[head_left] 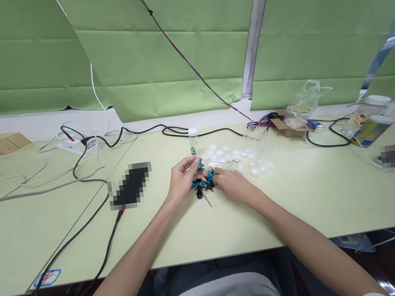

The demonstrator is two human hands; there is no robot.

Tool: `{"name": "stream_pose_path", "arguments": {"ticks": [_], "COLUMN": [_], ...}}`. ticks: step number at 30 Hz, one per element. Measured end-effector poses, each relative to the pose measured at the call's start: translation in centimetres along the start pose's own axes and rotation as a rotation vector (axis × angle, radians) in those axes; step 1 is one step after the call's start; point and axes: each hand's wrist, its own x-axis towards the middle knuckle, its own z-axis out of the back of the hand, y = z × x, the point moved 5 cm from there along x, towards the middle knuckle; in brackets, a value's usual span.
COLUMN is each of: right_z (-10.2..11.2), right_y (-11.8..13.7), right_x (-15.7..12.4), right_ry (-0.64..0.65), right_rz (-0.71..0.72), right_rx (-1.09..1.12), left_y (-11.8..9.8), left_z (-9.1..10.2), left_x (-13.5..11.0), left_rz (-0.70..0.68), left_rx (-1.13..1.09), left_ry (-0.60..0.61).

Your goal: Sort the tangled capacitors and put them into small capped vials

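A small heap of blue and black electronic parts with thin wire legs (202, 184) lies on the pale green table (229, 226) in front of me. My left hand (181, 179) rests at the left of the heap, its fingers curled and pinching a small blue part at the top. My right hand (233, 182) lies at the right of the heap, fingertips closed on another of the blue parts. Just behind stands a clear vial with a white cap (193, 141). Several white round caps (237, 157) are scattered behind my right hand.
A black device (131, 183) with a cable lies to the left, among black and grey cables and a white power strip (73, 146). At the back right are a cardboard box with plastic bags (294, 123), a jar (370, 110) and a bottle (372, 131). Green blinds hang behind.
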Motion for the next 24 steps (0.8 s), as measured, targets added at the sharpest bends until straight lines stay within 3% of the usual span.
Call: {"name": "stream_pose_path", "arguments": {"ticks": [10,15,20,24], "right_z": [-0.8,-0.6,0.9,2.5], "right_y": [1.6,1.2,0.0,-1.3], "right_x": [-0.4,-1.0,-1.8,-1.7], "right_ry": [0.015,0.019,-0.003,-0.121], "right_rz": [0.046,0.047,0.032,0.034], "right_rx": [-0.236,-0.245,0.012,0.378], "left_y": [0.0,0.0,0.1,0.3], "left_z": [-0.3,-0.4,-0.2,-0.1], "left_x": [-0.1,-0.2,-0.2,-0.2], "left_rz": [0.012,0.019,0.035,0.048], "left_rx": [0.012,-0.002,-0.027,-0.019], "left_ry": [0.017,0.019,0.026,0.059]}}
